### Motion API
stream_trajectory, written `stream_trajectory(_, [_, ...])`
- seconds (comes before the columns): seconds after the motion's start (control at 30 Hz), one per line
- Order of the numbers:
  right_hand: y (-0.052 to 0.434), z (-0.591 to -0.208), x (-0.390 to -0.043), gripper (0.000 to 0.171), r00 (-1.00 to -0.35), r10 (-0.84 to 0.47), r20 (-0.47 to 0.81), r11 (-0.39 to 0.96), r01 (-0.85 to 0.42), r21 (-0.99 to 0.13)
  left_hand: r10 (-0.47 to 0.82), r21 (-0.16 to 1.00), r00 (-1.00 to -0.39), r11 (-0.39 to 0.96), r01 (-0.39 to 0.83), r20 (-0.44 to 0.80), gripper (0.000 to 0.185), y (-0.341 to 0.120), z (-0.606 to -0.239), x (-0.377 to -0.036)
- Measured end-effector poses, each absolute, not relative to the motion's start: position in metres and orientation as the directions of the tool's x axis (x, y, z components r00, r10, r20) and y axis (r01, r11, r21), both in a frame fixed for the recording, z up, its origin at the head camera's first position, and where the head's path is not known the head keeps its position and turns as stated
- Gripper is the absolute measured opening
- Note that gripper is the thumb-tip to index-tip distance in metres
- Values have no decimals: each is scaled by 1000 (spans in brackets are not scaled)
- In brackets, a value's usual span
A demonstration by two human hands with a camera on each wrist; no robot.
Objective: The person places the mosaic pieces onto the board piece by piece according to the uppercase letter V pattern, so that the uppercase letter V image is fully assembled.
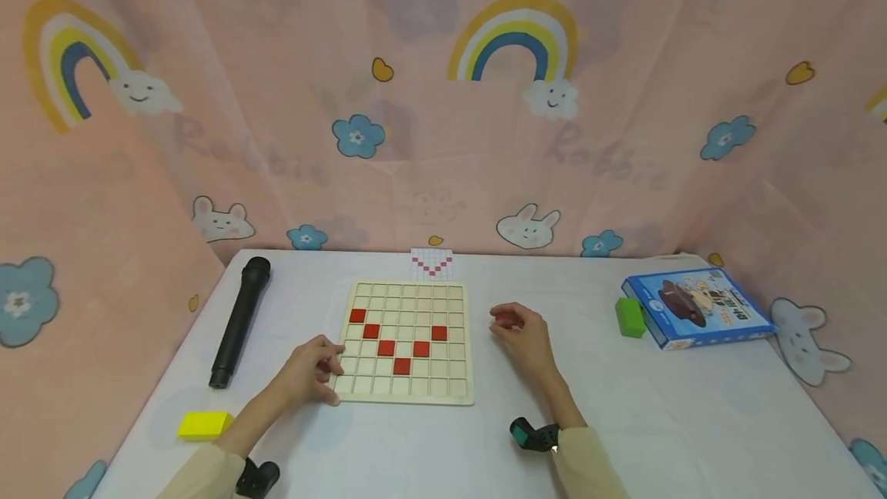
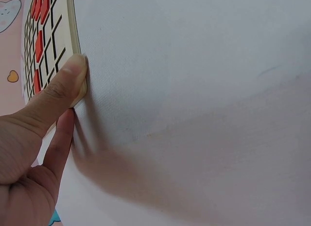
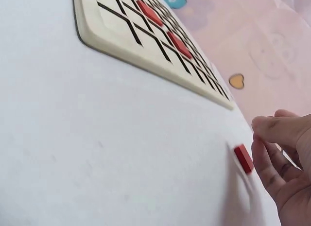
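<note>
My left hand (image 1: 305,370) grips the front left corner of a pale wooden grid board (image 1: 443,386). In the left wrist view, its thumb (image 2: 68,75) presses the corner from above while a finger bends beneath the edge. Several red square tiles (image 1: 402,366) sit in the board's cells in a V-like pattern, with the left arm longer. My right hand (image 1: 527,341) hovers right of the board, its fingers loosely bent and fingertips close together. A loose red tile (image 3: 244,159) shows right beside these fingers in the right wrist view; the hand hides it in the head view.
Behind the board stands a small pattern card (image 1: 432,264) with a pink V. A black microphone-like stick (image 1: 239,322) and a yellow block (image 1: 204,426) lie left. At the right are a green block (image 1: 630,317) and a blue box (image 1: 700,306). A printed pink curtain (image 1: 430,175) borders the table.
</note>
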State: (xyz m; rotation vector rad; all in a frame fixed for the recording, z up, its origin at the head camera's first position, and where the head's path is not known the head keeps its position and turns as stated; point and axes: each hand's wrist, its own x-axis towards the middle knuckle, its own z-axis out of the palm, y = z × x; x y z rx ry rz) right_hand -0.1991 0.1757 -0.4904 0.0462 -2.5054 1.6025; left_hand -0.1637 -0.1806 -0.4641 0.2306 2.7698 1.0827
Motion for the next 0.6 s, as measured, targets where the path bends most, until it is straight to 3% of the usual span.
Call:
stream_trajectory(0.27, [211,-496,-207,36,-1000,2,17,530,-14,-848,249,716,-966,687,125,-70,38,-184,-463,-162])
stream_trajectory(0.43, [215,-499,-214,29,-999,0,32,554,-27,-832,288,728,-957,665,167,-44,37,-184,-464,-162])
stream_trajectory(0.6, [214,-498,-215,27,-998,8,58,534,-45,-844,254,724,-965,677,131,-63,38,-183,-462,-162])
